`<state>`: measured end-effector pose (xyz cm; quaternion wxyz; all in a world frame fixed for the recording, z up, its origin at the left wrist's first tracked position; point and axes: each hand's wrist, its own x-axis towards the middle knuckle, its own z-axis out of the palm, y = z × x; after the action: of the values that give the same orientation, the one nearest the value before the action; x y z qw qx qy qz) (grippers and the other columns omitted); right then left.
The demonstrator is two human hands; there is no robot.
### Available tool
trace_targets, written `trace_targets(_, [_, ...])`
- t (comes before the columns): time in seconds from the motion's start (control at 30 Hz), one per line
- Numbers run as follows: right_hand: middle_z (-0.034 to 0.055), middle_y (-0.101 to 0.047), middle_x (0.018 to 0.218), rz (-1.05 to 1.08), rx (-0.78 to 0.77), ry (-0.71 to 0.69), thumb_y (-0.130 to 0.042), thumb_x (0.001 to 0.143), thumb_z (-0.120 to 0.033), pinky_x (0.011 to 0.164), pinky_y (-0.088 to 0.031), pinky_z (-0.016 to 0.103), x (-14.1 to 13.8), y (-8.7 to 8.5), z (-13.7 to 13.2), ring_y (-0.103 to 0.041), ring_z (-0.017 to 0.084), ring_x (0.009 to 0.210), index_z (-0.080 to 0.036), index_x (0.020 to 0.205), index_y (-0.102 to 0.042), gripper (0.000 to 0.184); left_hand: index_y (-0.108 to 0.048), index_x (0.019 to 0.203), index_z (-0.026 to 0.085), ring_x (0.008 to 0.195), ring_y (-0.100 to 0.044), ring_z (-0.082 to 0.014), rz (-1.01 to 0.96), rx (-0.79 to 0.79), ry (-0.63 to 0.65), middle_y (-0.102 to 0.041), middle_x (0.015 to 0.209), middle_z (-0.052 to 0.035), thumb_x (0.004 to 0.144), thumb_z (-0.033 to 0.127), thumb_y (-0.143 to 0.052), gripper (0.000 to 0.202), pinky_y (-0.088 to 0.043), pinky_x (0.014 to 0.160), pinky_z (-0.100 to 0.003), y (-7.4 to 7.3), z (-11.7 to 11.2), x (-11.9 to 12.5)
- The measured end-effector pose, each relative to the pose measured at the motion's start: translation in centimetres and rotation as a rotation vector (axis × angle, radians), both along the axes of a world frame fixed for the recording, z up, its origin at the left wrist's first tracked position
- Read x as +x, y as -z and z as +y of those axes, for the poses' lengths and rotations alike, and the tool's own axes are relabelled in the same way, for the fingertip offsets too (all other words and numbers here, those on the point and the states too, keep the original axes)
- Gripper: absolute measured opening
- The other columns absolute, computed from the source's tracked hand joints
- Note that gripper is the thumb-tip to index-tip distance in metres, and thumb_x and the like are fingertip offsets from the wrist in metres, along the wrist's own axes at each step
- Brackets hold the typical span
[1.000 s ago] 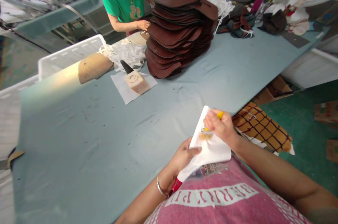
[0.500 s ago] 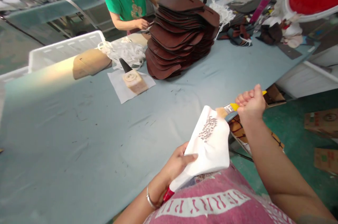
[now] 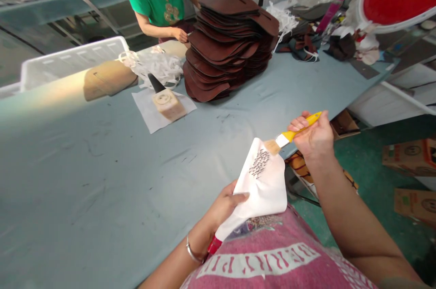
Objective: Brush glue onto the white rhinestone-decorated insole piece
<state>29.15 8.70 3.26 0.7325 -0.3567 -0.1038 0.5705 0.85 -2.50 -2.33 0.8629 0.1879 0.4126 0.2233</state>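
White sheet (image 3: 264, 196) by the near edge of the desk (image 3: 187, 168) has its side pinched in the left fingers (image 3: 240, 198); the right fingers (image 3: 299, 123) curl round a yellow brush (image 3: 292, 135).

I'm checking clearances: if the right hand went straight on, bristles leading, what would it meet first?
Probably the white piece: the brush in the right hand points at its upper edge, and the bristles overlap it in view. Whether they touch is unclear from this angle.
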Motion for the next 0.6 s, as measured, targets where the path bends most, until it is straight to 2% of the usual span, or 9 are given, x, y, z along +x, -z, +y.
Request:
trace_targets(0.1, [-0.0056,-0.043,0.059,-0.109,0.029,-0.008,-0.061,0.088,-0.071,0.060,-0.057,0.027,-2.2,-0.3,-1.1,-0.051,0.011,0.056,-0.022,0.067,-0.048,0.055,-0.066,0.122,0.013,0.086,-0.071,-0.0264,0.040,0.000,0.013,-0.076,0.109,-0.0126,0.064,0.029,-0.084,0.063,-0.055,0.074,-0.032,0.1,0.2,0.1])
trace_targets(0.13, [-0.0058,-0.044,0.058,-0.140,0.029,-0.035,-0.065,0.085,-0.071,0.060,-0.057,0.027,-3.3,-0.2,-1.7,-0.052,0.011,0.056,-0.022,0.066,-0.047,0.055,-0.065,0.123,0.013,0.086,-0.071,-0.0264,0.049,0.001,0.022,-0.076,0.108,-0.0126,0.064,0.030,-0.084,0.064,-0.054,0.074,-0.032,0.2,0.3,0.1])
trace_targets(0.2, [-0.0074,-0.040,0.053,-0.191,0.016,-0.142,-0.068,0.083,-0.069,0.045,-0.047,0.022,-5.3,0.4,-2.5,-0.044,0.009,0.046,-0.022,0.066,-0.047,0.054,-0.064,0.124,0.013,0.084,-0.070,-0.0253,0.059,0.016,0.047,-0.076,0.106,-0.0122,0.064,0.030,-0.083,0.065,-0.054,0.074,-0.031,0.2,0.3,0.2])
trace_targets(0.27, [-0.0100,-0.033,0.048,-0.253,-0.003,-0.218,-0.069,0.084,-0.067,0.034,-0.028,0.018,-6.2,1.4,-2.5,-0.029,0.007,0.037,-0.023,0.069,-0.048,0.051,-0.064,0.126,0.014,0.082,-0.069,-0.0232,0.081,0.066,0.060,-0.077,0.104,-0.0103,0.066,0.031,-0.083,0.066,-0.052,0.073,-0.030,0.1,0.3,0.1])
trace_targets(0.33, [-0.0112,-0.031,0.047,-0.360,-0.024,-0.113,-0.069,0.084,-0.067,0.033,-0.020,0.018,-5.8,2.3,-1.7,-0.023,0.006,0.036,-0.024,0.069,-0.046,0.051,-0.064,0.127,0.016,0.081,-0.068,-0.0210,0.114,0.130,0.083,-0.076,0.104,-0.0078,0.068,0.032,-0.083,0.065,-0.051,0.072,-0.028,-0.2,0.1,0.0])
trace_targets(0.43, [-0.0110,-0.033,0.047,-0.523,-0.030,0.223,-0.069,0.082,-0.069,0.034,-0.022,0.018,-4.6,2.6,-0.5,-0.027,0.006,0.037,-0.024,0.068,-0.042,0.054,-0.065,0.126,0.017,0.081,-0.066,-0.0205,0.119,0.176,0.147,-0.075,0.106,-0.0066,0.070,0.033,-0.082,0.061,-0.050,0.072,-0.027,-0.6,-0.2,-0.2])
trace_targets(0.47, [-0.0110,-0.034,0.047,-0.537,-0.014,0.261,-0.069,0.083,-0.068,0.034,-0.022,0.018,-4.6,2.4,-0.5,-0.028,0.006,0.037,-0.024,0.069,-0.043,0.052,-0.066,0.126,0.017,0.082,-0.066,-0.0207,0.126,0.179,0.149,-0.075,0.105,-0.0064,0.070,0.033,-0.081,0.060,-0.050,0.072,-0.027,-0.6,-0.2,-0.2])
trace_targets(0.5, [-0.0110,-0.034,0.047,-0.526,0.001,0.226,-0.068,0.085,-0.066,0.034,-0.022,0.018,-5.0,2.2,-0.8,-0.028,0.006,0.037,-0.024,0.071,-0.044,0.050,-0.066,0.126,0.017,0.082,-0.066,-0.0209,0.142,0.182,0.136,-0.075,0.104,-0.0062,0.070,0.032,-0.081,0.060,-0.050,0.072,-0.027,-0.6,-0.2,-0.2])
trace_targets(0.6, [-0.0106,-0.036,0.047,-0.438,-0.013,-0.111,-0.068,0.088,-0.061,0.034,-0.022,0.020,-6.8,2.0,-1.8,-0.030,0.007,0.037,-0.025,0.072,-0.045,0.046,-0.066,0.127,0.017,0.082,-0.065,-0.0208,0.213,0.197,0.072,-0.075,0.103,-0.0052,0.069,0.028,-0.080,0.061,-0.050,0.074,-0.027,-0.5,-0.1,-0.1])
